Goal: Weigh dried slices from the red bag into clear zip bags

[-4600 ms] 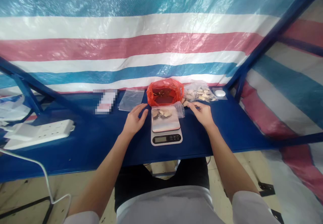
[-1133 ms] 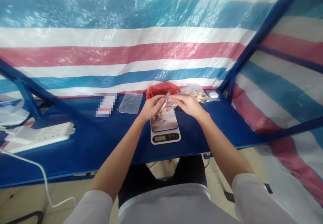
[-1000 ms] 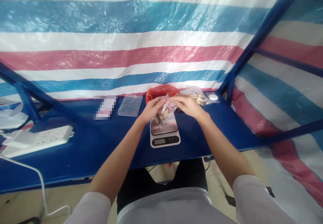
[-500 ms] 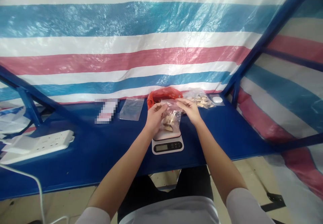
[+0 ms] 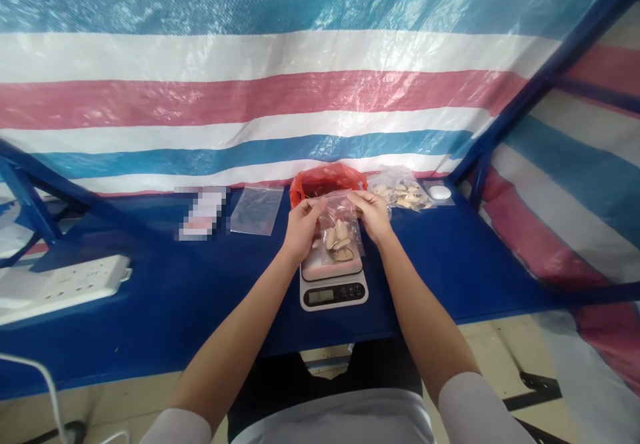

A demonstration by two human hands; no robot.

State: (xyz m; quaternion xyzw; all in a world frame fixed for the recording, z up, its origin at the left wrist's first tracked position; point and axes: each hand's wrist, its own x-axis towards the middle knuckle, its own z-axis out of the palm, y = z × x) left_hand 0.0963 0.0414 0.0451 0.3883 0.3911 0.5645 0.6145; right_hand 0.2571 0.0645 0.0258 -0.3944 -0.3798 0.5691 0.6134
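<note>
Both hands hold a small clear zip bag (image 5: 341, 234) upright by its top edge, just above a white digital kitchen scale (image 5: 334, 289). Pale dried slices fill the bag's lower half. My left hand (image 5: 303, 227) pinches the top left corner and my right hand (image 5: 371, 214) pinches the top right corner. Behind the hands sits an open red plastic bag (image 5: 323, 181) with dark contents.
The blue table (image 5: 165, 291) carries an empty clear bag (image 5: 251, 202), a blurred card (image 5: 201, 213), a clear bag of pale slices (image 5: 403, 192), a small white round object (image 5: 440, 193) and a white power strip (image 5: 60, 283). Striped tarpaulin and blue frame bars surround it.
The clear bag lay flat on the scale with both hands beside it. Both hands have since picked it up and turned it upright, pinching its top edge.
</note>
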